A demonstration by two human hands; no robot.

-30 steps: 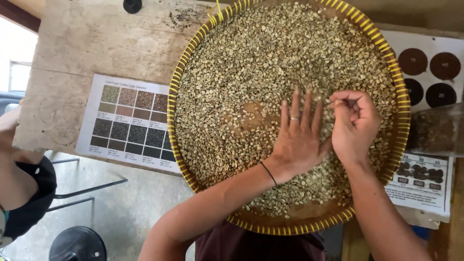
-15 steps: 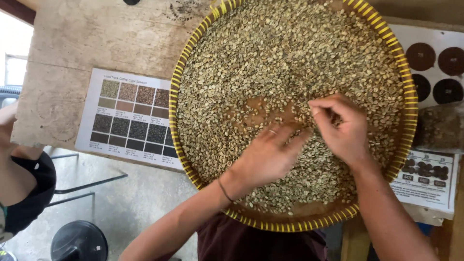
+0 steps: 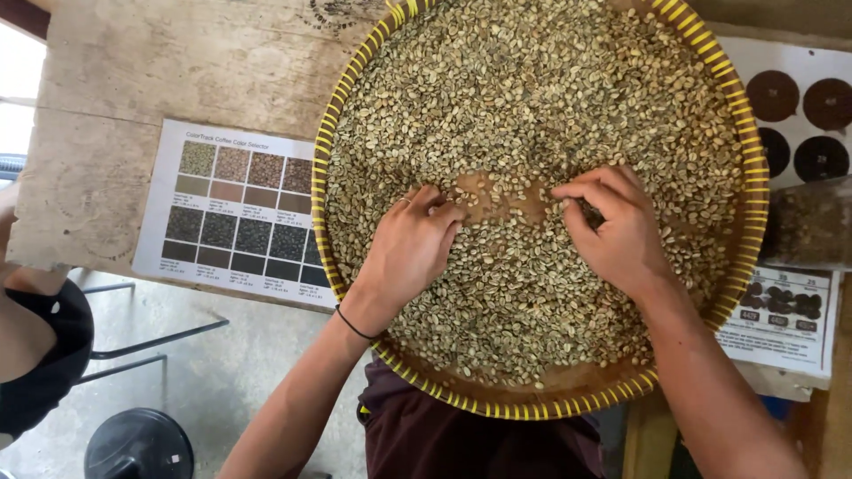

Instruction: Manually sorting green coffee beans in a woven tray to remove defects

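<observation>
**While two hands rest in the beans, one round tray holds them all**

While both hands lie on the green coffee beans (image 3: 532,115), one round woven tray (image 3: 753,177) with a yellow rim carries the whole heap; the beans are too many to count. This tray sits on one wooden table (image 3: 177,71) and fills most of the view.

The left hand (image 3: 410,248) lies palm down on the left-middle part of the beans, its fingers curled and close together, the tips pressing into the beans at the edge of a small bare patch where the brown tray bottom shows. It grips nothing that I can see. One thin ring is on a finger and one dark band (image 3: 358,326) goes around the wrist.

The right hand (image 3: 617,235) lies just right of this bare patch, also on the beans. Its fingers are bent and drawn toward the thumb in a narrow pinch; whether a bean is between them, I cannot tell.

Three printed sheets lie on the table: one colour chart (image 3: 235,213) with twelve photo squares, left of the tray; one sheet with four dark brown discs (image 3: 799,120), at the upper right; and one smaller card (image 3: 781,319), at the lower right.
</observation>
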